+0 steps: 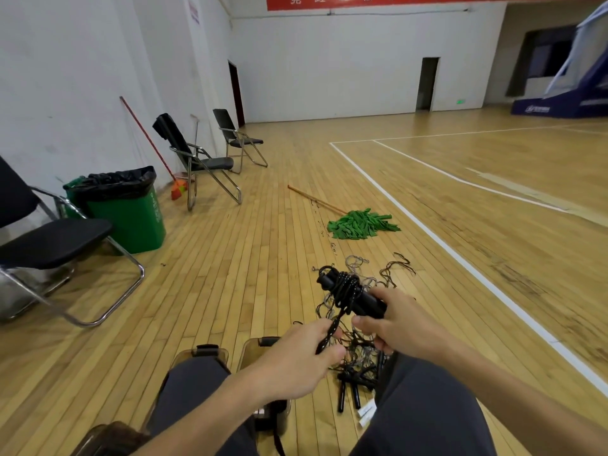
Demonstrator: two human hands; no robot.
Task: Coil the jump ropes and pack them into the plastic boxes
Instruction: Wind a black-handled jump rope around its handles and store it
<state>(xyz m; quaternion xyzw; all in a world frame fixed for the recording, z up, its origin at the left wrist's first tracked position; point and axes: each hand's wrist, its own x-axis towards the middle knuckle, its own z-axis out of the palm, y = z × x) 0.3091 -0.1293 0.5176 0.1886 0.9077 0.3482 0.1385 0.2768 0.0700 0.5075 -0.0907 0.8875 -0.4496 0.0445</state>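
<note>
Rope tangle [357, 353] crowds floor [230, 258] between knees; bare boards left.

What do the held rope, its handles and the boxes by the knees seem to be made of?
The rope looks like braided black cord with pale flecks, likely synthetic. The handles are matt black, perhaps plastic or foam. The boxes seem tinted see-through plastic, glossy.

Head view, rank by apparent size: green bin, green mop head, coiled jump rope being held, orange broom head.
1. green bin
2-3. green mop head and coiled jump rope: these look alike, and the rope is nearer the camera, so I have not ranked them.
4. orange broom head
</note>
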